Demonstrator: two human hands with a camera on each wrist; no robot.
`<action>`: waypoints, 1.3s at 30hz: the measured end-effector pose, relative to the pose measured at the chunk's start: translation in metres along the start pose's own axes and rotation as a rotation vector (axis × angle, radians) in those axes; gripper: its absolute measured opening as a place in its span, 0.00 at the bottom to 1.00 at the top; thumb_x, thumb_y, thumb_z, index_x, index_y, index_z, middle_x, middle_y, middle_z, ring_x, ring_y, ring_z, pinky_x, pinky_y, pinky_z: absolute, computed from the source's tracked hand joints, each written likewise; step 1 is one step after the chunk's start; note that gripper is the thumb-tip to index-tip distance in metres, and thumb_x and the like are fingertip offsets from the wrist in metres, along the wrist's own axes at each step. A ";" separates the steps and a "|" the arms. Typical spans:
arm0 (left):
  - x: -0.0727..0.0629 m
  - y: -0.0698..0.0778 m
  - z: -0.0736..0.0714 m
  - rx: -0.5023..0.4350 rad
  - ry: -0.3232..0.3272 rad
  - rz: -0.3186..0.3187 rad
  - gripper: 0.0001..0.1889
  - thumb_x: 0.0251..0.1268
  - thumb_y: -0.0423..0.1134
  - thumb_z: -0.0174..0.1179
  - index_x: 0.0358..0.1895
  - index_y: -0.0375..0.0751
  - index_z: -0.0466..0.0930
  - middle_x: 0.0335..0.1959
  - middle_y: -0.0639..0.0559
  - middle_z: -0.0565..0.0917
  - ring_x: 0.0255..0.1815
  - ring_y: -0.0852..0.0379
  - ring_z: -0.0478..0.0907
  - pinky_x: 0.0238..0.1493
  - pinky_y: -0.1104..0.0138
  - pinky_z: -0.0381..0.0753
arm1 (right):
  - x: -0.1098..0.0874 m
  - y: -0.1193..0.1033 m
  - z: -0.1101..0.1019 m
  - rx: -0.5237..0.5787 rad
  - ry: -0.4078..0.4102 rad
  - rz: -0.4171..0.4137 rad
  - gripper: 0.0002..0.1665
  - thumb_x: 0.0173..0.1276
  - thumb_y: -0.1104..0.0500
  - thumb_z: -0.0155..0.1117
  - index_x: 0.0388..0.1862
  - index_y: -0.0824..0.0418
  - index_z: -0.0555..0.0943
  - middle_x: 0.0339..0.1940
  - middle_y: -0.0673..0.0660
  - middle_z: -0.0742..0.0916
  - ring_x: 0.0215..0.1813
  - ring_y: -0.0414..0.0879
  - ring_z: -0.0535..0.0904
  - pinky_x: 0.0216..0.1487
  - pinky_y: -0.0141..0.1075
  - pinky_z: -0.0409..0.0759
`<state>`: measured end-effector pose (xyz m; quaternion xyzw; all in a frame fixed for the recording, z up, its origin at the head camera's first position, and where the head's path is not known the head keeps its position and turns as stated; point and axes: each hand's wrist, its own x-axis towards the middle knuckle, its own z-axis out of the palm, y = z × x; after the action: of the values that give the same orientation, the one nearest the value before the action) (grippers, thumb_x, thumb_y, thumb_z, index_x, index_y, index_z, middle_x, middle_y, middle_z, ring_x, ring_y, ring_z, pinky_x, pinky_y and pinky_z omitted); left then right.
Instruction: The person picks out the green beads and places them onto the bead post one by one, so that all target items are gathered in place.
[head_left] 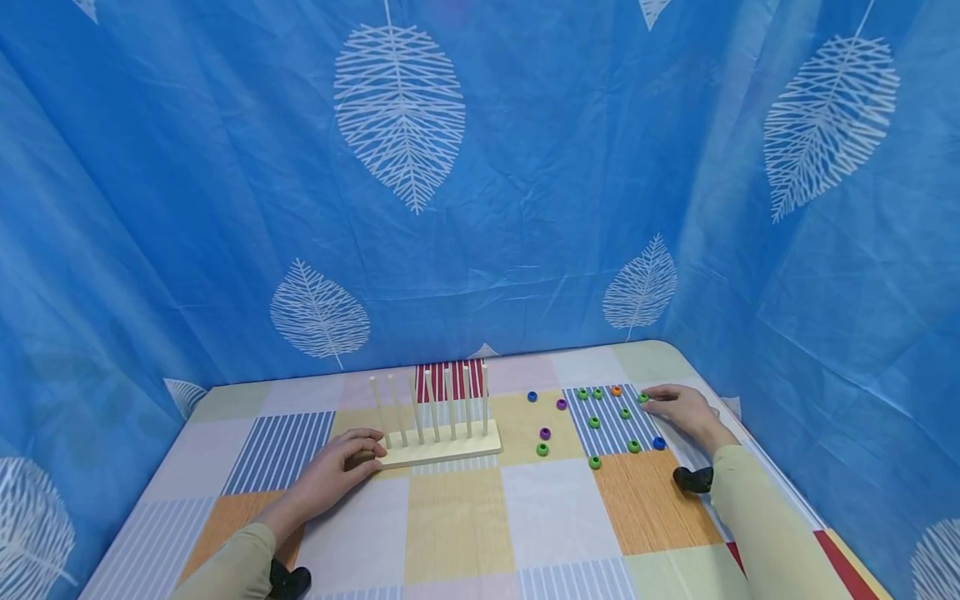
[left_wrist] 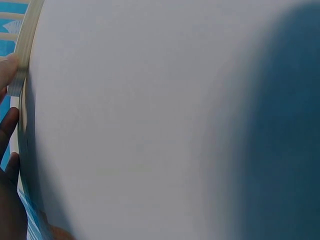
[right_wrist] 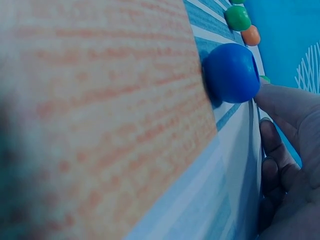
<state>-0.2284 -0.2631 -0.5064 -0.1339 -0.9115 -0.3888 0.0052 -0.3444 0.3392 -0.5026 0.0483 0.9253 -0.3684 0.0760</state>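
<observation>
In the head view, the left hand (head_left: 337,468) grasps the left end of a wooden stand (head_left: 446,452), whose seven upright pegs (head_left: 484,404) carry nothing, while the right hand (head_left: 681,412) reaches the scattered beads on the right of the tabletop (head_left: 558,508), thumb and forefinger pinching a green bead (head_left: 643,398) at the cluster's right edge. The stand lies left of the beads, well apart from that pinch. The left wrist view shows little but pale cloth, with a digit pressed against the stand's edge at the far left and other fingers near it. In the right wrist view a big blue bead (right_wrist: 232,73) hides most of the held one; only a green sliver shows at the fingertip. The step in hand seems to be picking up a bead while the stand is steadied. The next move probably calls for a secure pinch and a straight lift that leaves the blue neighbour undisturbed, the left grip keeping the base from sliding.
</observation>
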 end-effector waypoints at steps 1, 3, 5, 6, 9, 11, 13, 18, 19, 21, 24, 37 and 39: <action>0.000 0.000 0.000 0.001 0.001 -0.001 0.05 0.70 0.40 0.67 0.44 0.58 0.85 0.65 0.51 0.78 0.70 0.41 0.71 0.70 0.43 0.68 | 0.000 0.000 0.000 -0.001 0.001 0.001 0.34 0.74 0.43 0.64 0.70 0.63 0.76 0.73 0.72 0.72 0.73 0.72 0.60 0.66 0.72 0.52; 0.000 0.000 0.000 0.004 0.002 -0.003 0.05 0.70 0.40 0.67 0.44 0.58 0.85 0.65 0.51 0.78 0.70 0.41 0.71 0.70 0.43 0.69 | -0.001 -0.001 -0.001 -0.007 0.005 -0.003 0.34 0.74 0.43 0.64 0.69 0.63 0.77 0.72 0.72 0.73 0.73 0.72 0.60 0.66 0.72 0.51; 0.000 0.000 0.000 0.004 0.003 -0.006 0.05 0.70 0.40 0.67 0.44 0.58 0.85 0.65 0.51 0.78 0.70 0.41 0.71 0.70 0.43 0.69 | -0.001 -0.001 -0.001 -0.012 0.009 -0.009 0.34 0.74 0.43 0.64 0.69 0.63 0.77 0.72 0.72 0.73 0.73 0.72 0.61 0.65 0.72 0.51; 0.000 0.000 0.000 0.004 0.003 -0.006 0.05 0.70 0.40 0.68 0.44 0.58 0.85 0.65 0.51 0.78 0.70 0.41 0.71 0.70 0.43 0.69 | -0.001 -0.001 -0.001 -0.016 0.011 -0.013 0.34 0.74 0.43 0.64 0.69 0.63 0.77 0.72 0.72 0.73 0.72 0.72 0.61 0.65 0.72 0.51; 0.000 0.001 0.000 -0.001 0.001 -0.006 0.05 0.70 0.40 0.68 0.44 0.57 0.85 0.65 0.51 0.78 0.70 0.41 0.71 0.70 0.43 0.69 | -0.001 -0.001 0.000 -0.014 0.014 -0.014 0.33 0.74 0.43 0.64 0.68 0.64 0.77 0.71 0.72 0.74 0.72 0.71 0.62 0.64 0.71 0.52; 0.000 0.001 0.000 -0.004 0.002 -0.005 0.05 0.70 0.40 0.68 0.44 0.57 0.85 0.65 0.51 0.78 0.70 0.41 0.71 0.70 0.43 0.69 | -0.001 -0.001 0.000 -0.016 0.016 -0.014 0.33 0.74 0.43 0.64 0.68 0.64 0.78 0.70 0.72 0.75 0.71 0.71 0.63 0.64 0.71 0.52; -0.001 0.002 0.000 -0.004 0.003 -0.004 0.05 0.70 0.40 0.68 0.44 0.57 0.85 0.65 0.50 0.78 0.70 0.41 0.71 0.70 0.43 0.69 | -0.001 -0.001 0.000 -0.019 0.019 -0.016 0.33 0.74 0.43 0.65 0.67 0.64 0.78 0.70 0.72 0.75 0.71 0.71 0.63 0.63 0.71 0.52; -0.001 0.001 0.000 -0.002 0.002 -0.002 0.05 0.70 0.39 0.67 0.44 0.57 0.85 0.65 0.50 0.78 0.69 0.41 0.71 0.70 0.43 0.69 | -0.002 -0.002 0.000 -0.027 0.024 -0.026 0.32 0.74 0.43 0.64 0.67 0.64 0.78 0.70 0.72 0.75 0.71 0.71 0.63 0.63 0.70 0.53; -0.001 0.001 0.000 -0.002 0.001 -0.002 0.05 0.70 0.40 0.67 0.44 0.57 0.85 0.65 0.50 0.78 0.69 0.41 0.71 0.70 0.43 0.69 | -0.002 -0.002 0.000 -0.028 0.024 -0.028 0.32 0.74 0.44 0.64 0.67 0.64 0.78 0.70 0.72 0.75 0.71 0.71 0.63 0.63 0.70 0.53; -0.001 0.001 0.000 -0.005 0.002 -0.002 0.05 0.70 0.40 0.67 0.44 0.57 0.85 0.65 0.51 0.78 0.69 0.41 0.71 0.70 0.43 0.68 | -0.003 -0.002 0.000 -0.029 0.025 -0.031 0.32 0.74 0.43 0.64 0.67 0.64 0.78 0.70 0.73 0.75 0.71 0.71 0.63 0.62 0.70 0.54; -0.001 0.001 0.000 -0.008 0.004 -0.001 0.06 0.70 0.40 0.68 0.44 0.57 0.85 0.65 0.51 0.78 0.69 0.41 0.71 0.70 0.43 0.68 | -0.003 -0.002 0.000 -0.028 0.026 -0.028 0.32 0.75 0.43 0.63 0.67 0.64 0.78 0.70 0.73 0.75 0.71 0.71 0.63 0.62 0.70 0.53; -0.001 -0.002 0.001 -0.002 0.010 0.011 0.05 0.71 0.41 0.67 0.45 0.57 0.85 0.64 0.51 0.78 0.69 0.42 0.71 0.70 0.42 0.68 | 0.000 -0.001 0.001 -0.030 0.037 -0.026 0.31 0.74 0.44 0.65 0.65 0.64 0.80 0.69 0.73 0.76 0.70 0.71 0.64 0.62 0.72 0.50; -0.001 -0.002 0.001 -0.001 0.012 0.013 0.05 0.71 0.41 0.67 0.45 0.57 0.85 0.64 0.51 0.78 0.69 0.42 0.71 0.70 0.42 0.68 | 0.000 -0.001 0.001 -0.031 0.040 -0.030 0.31 0.74 0.44 0.65 0.64 0.64 0.80 0.69 0.72 0.76 0.70 0.71 0.64 0.62 0.72 0.50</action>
<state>-0.2283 -0.2639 -0.5088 -0.1375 -0.9103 -0.3902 0.0133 -0.3442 0.3375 -0.5024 0.0405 0.9329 -0.3539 0.0527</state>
